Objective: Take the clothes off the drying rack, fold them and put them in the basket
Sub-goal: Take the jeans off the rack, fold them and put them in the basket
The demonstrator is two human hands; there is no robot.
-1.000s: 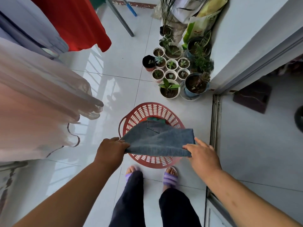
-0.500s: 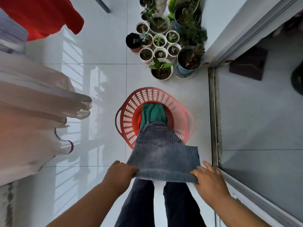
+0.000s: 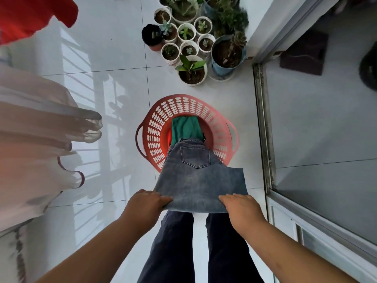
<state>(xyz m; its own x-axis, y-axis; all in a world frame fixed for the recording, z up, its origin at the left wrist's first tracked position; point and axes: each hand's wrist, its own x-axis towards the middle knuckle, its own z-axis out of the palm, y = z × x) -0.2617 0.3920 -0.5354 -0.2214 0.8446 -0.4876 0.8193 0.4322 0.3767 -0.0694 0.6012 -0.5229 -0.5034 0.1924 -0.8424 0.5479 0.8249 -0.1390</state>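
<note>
A folded pair of blue jeans (image 3: 195, 176) hangs in front of me, back pocket facing up, its far end dipping over the red basket (image 3: 222, 127) on the floor. My left hand (image 3: 146, 203) grips the near left corner and my right hand (image 3: 240, 207) grips the near right corner. A folded green garment (image 3: 185, 127) lies inside the basket. At the left, a pale pink dress (image 3: 36, 144) and a red garment (image 3: 30, 15) hang from the rack.
Several potted plants (image 3: 191, 45) stand on the white tiles beyond the basket. A sliding door track (image 3: 263, 123) and glass door run along the right. My legs (image 3: 204, 248) in dark trousers are below the jeans.
The view has tilted down and the basket now sits further ahead. The jeans have dropped from level to hanging lengthwise, far end over the basket. Both hands keep their hold.
</note>
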